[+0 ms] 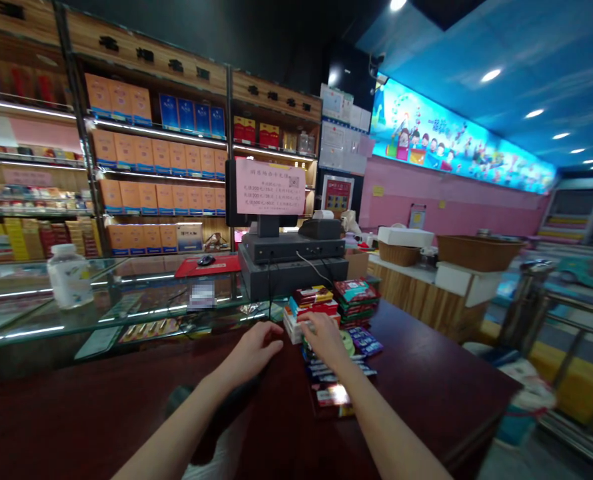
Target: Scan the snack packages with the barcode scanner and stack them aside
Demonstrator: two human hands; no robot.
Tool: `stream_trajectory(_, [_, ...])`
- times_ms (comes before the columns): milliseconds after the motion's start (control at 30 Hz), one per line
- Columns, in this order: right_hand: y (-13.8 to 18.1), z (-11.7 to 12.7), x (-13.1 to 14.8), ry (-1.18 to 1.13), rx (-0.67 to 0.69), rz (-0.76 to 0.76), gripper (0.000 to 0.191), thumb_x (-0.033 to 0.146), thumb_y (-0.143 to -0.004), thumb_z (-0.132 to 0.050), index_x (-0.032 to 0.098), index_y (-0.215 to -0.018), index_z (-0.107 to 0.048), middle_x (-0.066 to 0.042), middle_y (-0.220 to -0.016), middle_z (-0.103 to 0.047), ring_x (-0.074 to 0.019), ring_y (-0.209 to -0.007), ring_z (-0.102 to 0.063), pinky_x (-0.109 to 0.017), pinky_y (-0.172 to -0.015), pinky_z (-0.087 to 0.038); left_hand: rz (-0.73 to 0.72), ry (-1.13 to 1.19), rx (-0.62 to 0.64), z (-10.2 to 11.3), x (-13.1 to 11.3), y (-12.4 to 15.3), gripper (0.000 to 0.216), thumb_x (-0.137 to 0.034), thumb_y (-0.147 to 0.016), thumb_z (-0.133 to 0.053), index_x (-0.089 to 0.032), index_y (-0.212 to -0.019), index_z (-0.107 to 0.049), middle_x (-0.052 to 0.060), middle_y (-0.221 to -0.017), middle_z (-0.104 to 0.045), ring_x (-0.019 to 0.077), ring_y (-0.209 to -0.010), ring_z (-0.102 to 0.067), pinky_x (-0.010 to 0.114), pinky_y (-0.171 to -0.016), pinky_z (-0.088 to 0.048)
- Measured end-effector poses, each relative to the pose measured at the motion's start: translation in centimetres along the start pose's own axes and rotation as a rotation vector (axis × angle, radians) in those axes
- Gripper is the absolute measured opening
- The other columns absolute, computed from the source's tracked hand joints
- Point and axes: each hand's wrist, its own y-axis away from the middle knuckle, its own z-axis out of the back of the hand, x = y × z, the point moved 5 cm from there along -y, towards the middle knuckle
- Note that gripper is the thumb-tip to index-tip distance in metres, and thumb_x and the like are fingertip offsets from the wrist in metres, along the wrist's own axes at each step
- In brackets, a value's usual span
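My left hand (257,350) hovers over the dark red table, just left of the packs. Its fingers are loosely curved, the thumb apart, and nothing is in it. My right hand (325,339) reaches over a stack of white and red packs (292,328), its fingers apart along the near side; whether they touch is hard to tell. A red and brown packet (312,295) lies on top of that stack. Beside it stands a pile of red and green snack bags (356,300). Purple packets (365,341) lie to the right, and dark shiny packets (332,395) lie nearer, partly under my right forearm.
A cash register with a monitor (269,227) stands behind the packs, bearing a pink paper sign (264,187). A glass counter (141,287) runs left, with a white bottle (70,277) and a mouse (206,261) on a red mat. Brown baskets (476,252) are at right.
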Motion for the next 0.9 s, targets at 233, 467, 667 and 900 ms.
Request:
stream_trajectory(233, [-1.1,1.4,-5.7,0.004,-0.18,-0.056,0.029,0.019,-0.087,-0.053,0.022,-0.112,-0.066,-0.008,-0.116,-0.069,-0.0255,-0.111,-0.058,-0.04,-0.095,-0.045,-0.137,-0.07,-0.08,-3.3,1.6,-4.8,0.035,-0.011,-0.062,-0.077,-0.02,-0.096,-0.071,0.008,-0.105,-0.067,0.0269,-0.11,-0.059,0.04,-0.111,-0.035])
stream_trajectory(467, [-3.5,1.6,-9.5,-0.088,-0.351,-0.026,0.043,0.015,-0.082,-0.05,0.015,-0.123,-0.06,-0.013,-0.123,-0.062,-0.0265,-0.12,-0.053,-0.046,-0.106,-0.043,-0.141,-0.083,-0.126,-5.2,2.8,-8.3,0.05,-0.011,-0.066,-0.074,-0.02,-0.114,-0.061,0.008,-0.117,-0.066,0.0251,-0.119,-0.056,0.04,-0.114,-0.032])
stream_trajectory(667, [-6.2,1.3,-11.0,-0.166,-0.268,-0.061,0.053,0.013,-0.081,-0.047,0.01,-0.133,-0.056,-0.017,-0.134,-0.06,-0.0252,-0.128,-0.054,-0.045,-0.113,-0.039,-0.121,-0.043,-0.224,-5.5,3.3,-11.2,0.051,-0.016,-0.069,-0.076,-0.017,-0.117,-0.059,0.013,-0.128,-0.062,0.026,-0.123,-0.055,0.038,-0.114,-0.032])
stream_trajectory(900, [-8.0,0.3,-12.3,-0.195,-0.11,-0.11,0.067,0.006,-0.078,-0.046,0.017,-0.144,-0.049,-0.011,-0.141,-0.058,-0.0236,-0.131,-0.055,-0.044,-0.115,-0.038,-0.136,-0.261,-0.216,-6.4,3.6,-13.2,0.047,-0.026,-0.085,-0.061,-0.015,-0.13,-0.055,0.017,-0.139,-0.057,0.0261,-0.134,-0.049,0.037,-0.116,-0.029])
